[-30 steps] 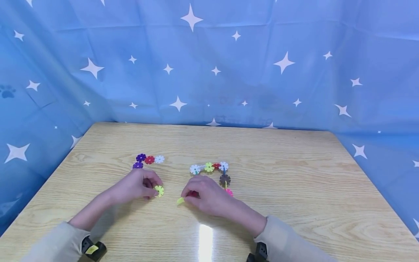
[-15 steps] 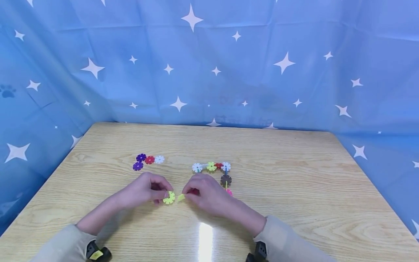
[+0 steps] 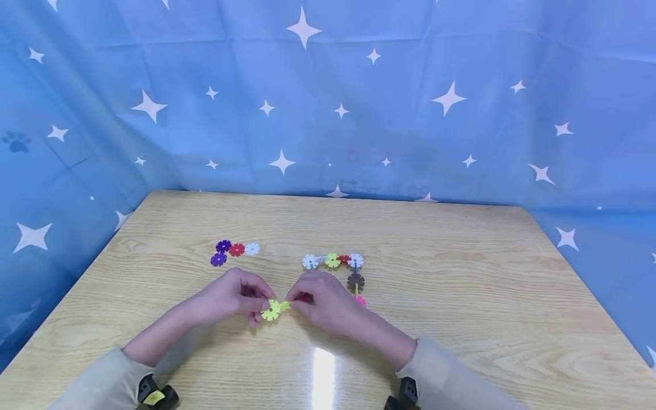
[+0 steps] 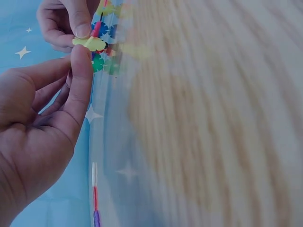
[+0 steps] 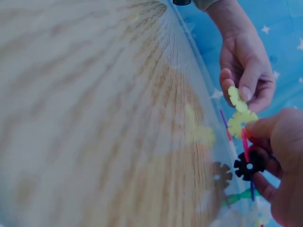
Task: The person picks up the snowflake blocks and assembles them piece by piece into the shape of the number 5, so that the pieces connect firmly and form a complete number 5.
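In the head view my left hand (image 3: 233, 296) pinches a yellow notched snowflake disc (image 3: 270, 310) between thumb and fingers. Facing it, my right hand (image 3: 325, 302) pinches a second yellow disc (image 5: 241, 123), turned nearly edge-on in the head view. The edges of these two discs meet in the right wrist view. A pink disc (image 5: 245, 144) and a black disc (image 5: 248, 165) follow below the second one, close by the right fingers. Beyond the right hand runs a bent chain of linked discs, including a yellow disc (image 3: 332, 260) and a dark disc (image 3: 356, 281); the hand covers part of it.
Several loose discs lie on the table at the back left: two purple, one red disc (image 3: 237, 250) and one white disc (image 3: 252, 249). Wooden tabletop (image 3: 461, 285) surrounds the hands. A blue star-patterned curtain (image 3: 328, 114) rises behind the table.
My left hand has carried its yellow disc rightward and slightly toward me until it meets the right hand's disc. The right hand has barely moved; the chain behind it shifted slightly right.
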### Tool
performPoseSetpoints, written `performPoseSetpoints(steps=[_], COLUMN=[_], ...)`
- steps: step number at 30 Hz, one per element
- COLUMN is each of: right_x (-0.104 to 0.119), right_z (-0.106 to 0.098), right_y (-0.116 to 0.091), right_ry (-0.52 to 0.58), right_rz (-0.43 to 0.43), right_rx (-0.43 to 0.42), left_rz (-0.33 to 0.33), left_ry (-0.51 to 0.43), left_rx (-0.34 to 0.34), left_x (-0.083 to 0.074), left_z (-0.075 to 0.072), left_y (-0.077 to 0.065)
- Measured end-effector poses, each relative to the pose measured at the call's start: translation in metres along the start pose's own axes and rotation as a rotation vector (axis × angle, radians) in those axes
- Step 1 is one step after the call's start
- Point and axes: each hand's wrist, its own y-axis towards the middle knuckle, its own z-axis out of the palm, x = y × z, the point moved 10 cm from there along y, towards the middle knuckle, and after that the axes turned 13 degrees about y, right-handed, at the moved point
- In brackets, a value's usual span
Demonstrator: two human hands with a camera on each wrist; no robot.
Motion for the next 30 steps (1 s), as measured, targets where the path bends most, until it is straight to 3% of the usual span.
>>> performPoseSetpoints(steps=[13,24,30], right_x=[0.008,0.0,0.0], right_z=[0.0,-0.002,-0.001], right_y=[-0.003,-0.006,-0.007], right_ry=[-0.01,0.029,0.086], right_rz=[-0.083,0.024,0.04], right_rx=[-0.032,-0.069,-0.053], left_rz=[-0.007,-0.094,-0.104], left_ry=[-0.04,-0.124,-0.173], left_rx=[0.016,-0.003,0.008], left_x=[-0.003,0.005,0.008], left_z=[0.002,0.008,0.01], left_y=[0.001,0.003,0.003])
